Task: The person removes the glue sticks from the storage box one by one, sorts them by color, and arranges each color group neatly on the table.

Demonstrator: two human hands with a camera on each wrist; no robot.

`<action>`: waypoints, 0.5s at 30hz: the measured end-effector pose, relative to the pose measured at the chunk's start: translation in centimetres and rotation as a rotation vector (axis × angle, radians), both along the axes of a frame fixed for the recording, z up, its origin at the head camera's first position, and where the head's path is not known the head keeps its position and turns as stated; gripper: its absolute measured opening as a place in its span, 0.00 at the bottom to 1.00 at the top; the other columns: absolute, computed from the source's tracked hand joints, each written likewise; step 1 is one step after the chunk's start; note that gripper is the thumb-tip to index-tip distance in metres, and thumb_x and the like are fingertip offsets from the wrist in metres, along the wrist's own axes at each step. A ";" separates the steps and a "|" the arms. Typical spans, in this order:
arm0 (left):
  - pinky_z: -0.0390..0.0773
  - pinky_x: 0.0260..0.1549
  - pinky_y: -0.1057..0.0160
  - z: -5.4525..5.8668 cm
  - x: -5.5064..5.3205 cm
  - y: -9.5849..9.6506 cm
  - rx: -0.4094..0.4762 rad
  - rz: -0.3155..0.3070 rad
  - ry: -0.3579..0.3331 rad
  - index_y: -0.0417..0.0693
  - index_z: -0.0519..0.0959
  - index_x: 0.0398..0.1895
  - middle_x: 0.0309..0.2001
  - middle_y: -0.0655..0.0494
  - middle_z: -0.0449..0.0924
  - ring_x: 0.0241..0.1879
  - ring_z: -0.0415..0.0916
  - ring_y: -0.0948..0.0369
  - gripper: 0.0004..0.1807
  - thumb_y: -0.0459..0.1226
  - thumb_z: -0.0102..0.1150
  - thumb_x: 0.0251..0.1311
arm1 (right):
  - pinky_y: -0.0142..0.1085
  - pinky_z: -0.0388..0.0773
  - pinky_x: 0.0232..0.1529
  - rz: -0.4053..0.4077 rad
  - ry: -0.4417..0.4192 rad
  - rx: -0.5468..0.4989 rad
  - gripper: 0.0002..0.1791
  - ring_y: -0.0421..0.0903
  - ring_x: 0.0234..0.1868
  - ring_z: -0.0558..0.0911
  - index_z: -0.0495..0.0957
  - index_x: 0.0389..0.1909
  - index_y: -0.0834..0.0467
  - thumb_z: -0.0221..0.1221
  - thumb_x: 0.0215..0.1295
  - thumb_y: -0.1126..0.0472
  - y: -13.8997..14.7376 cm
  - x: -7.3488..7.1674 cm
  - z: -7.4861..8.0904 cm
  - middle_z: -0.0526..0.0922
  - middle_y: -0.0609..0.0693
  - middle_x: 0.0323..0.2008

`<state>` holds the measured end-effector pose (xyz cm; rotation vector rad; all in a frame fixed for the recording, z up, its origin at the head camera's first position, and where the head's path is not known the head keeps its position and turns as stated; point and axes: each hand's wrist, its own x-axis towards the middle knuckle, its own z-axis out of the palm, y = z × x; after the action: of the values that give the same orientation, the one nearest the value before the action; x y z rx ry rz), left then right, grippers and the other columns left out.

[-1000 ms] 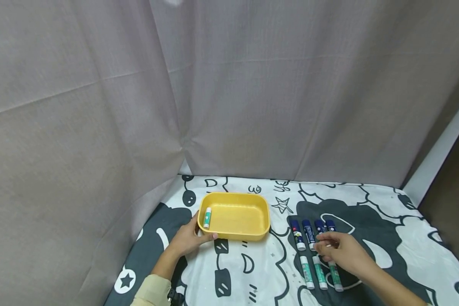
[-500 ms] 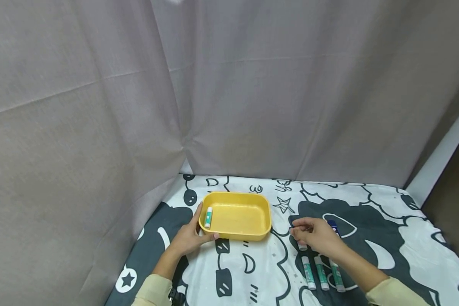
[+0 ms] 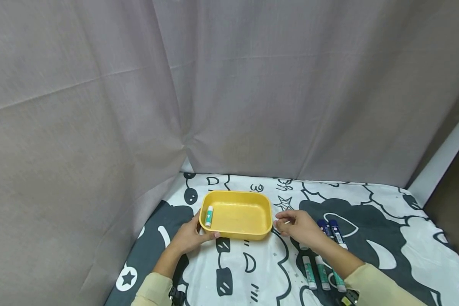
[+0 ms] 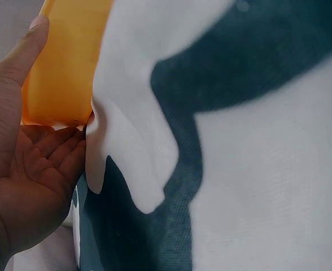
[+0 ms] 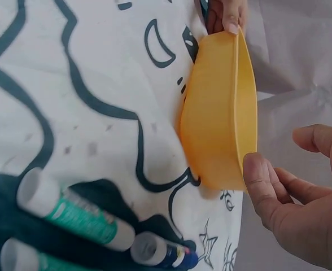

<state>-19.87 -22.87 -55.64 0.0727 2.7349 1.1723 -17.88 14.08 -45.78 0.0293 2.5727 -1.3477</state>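
A yellow plastic tray (image 3: 237, 214) stands on the cloth with one green glue stick (image 3: 209, 216) lying inside at its left end. My left hand (image 3: 189, 236) grips the tray's near left corner, thumb at the front wall and fingers along the left side. In the left wrist view, that thumb lies against the yellow rim (image 4: 78, 62). My right hand (image 3: 296, 225) holds nothing, its fingertips just beside the tray's right end. Its thumb and fingers stand apart in the right wrist view. Green glue sticks (image 3: 309, 272) lie below that hand, and blue glue sticks (image 3: 335, 231) lie partly hidden behind it.
Black-and-white patterned cloth (image 3: 267, 276) covers the surface. A grey curtain (image 3: 245, 106) hangs along the back and left. At the far right is a dark brown panel (image 3: 453, 204).
My right hand has moved left, from over the glue sticks to beside the tray. My left hand stays on the tray, and the stick inside it has not moved.
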 end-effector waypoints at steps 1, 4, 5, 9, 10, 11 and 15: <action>0.76 0.73 0.34 0.0 0.0 0.0 0.000 0.005 -0.006 0.64 0.52 0.92 0.79 0.41 0.75 0.77 0.75 0.40 0.70 0.76 0.76 0.50 | 0.44 0.92 0.47 0.007 0.007 -0.002 0.24 0.50 0.43 0.91 0.82 0.66 0.67 0.70 0.76 0.58 -0.3 -0.1 0.1 0.90 0.56 0.49; 0.76 0.72 0.33 0.0 0.0 0.0 -0.004 0.008 -0.008 0.64 0.52 0.92 0.78 0.40 0.76 0.76 0.76 0.40 0.70 0.76 0.76 0.50 | 0.43 0.92 0.47 0.034 0.023 -0.019 0.24 0.49 0.43 0.90 0.82 0.66 0.68 0.70 0.76 0.58 -1.3 -0.6 0.3 0.89 0.57 0.50; 0.77 0.72 0.33 0.0 0.1 -0.1 -0.004 0.008 -0.005 0.63 0.53 0.92 0.78 0.40 0.76 0.75 0.76 0.39 0.70 0.76 0.76 0.51 | 0.43 0.92 0.47 0.041 0.024 -0.027 0.25 0.50 0.43 0.91 0.82 0.66 0.67 0.70 0.76 0.58 -1.7 -0.8 0.3 0.89 0.57 0.50; 0.76 0.73 0.34 0.0 0.1 -0.1 0.002 0.011 -0.009 0.63 0.52 0.92 0.79 0.40 0.75 0.76 0.75 0.40 0.70 0.75 0.76 0.52 | 0.44 0.91 0.48 0.070 0.032 -0.054 0.26 0.49 0.42 0.90 0.82 0.65 0.67 0.72 0.75 0.56 -3.1 -1.4 0.4 0.89 0.56 0.49; 0.75 0.74 0.34 0.0 0.1 0.0 0.004 0.010 -0.011 0.63 0.52 0.92 0.79 0.40 0.75 0.77 0.75 0.40 0.69 0.75 0.76 0.52 | 0.43 0.91 0.48 0.070 0.030 -0.062 0.25 0.49 0.42 0.90 0.83 0.65 0.67 0.72 0.75 0.56 -3.4 -1.5 0.4 0.89 0.56 0.49; 0.75 0.73 0.34 0.0 0.1 0.0 0.007 0.008 -0.009 0.62 0.52 0.92 0.79 0.39 0.75 0.77 0.75 0.39 0.69 0.74 0.76 0.52 | 0.43 0.91 0.48 0.071 0.029 -0.066 0.25 0.49 0.41 0.90 0.83 0.65 0.67 0.72 0.75 0.56 -3.7 -1.7 0.4 0.89 0.55 0.49; 0.76 0.72 0.34 0.0 0.0 0.1 0.012 0.004 -0.017 0.63 0.53 0.92 0.78 0.39 0.76 0.76 0.76 0.39 0.69 0.74 0.76 0.52 | 0.43 0.92 0.49 0.074 0.012 -0.103 0.24 0.51 0.43 0.91 0.83 0.65 0.67 0.71 0.75 0.58 -4.9 -2.3 0.2 0.88 0.56 0.49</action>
<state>-19.86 -22.81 -55.62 0.0589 2.7148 1.1857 -20.16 9.16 -45.59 -0.0905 2.4843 -1.4546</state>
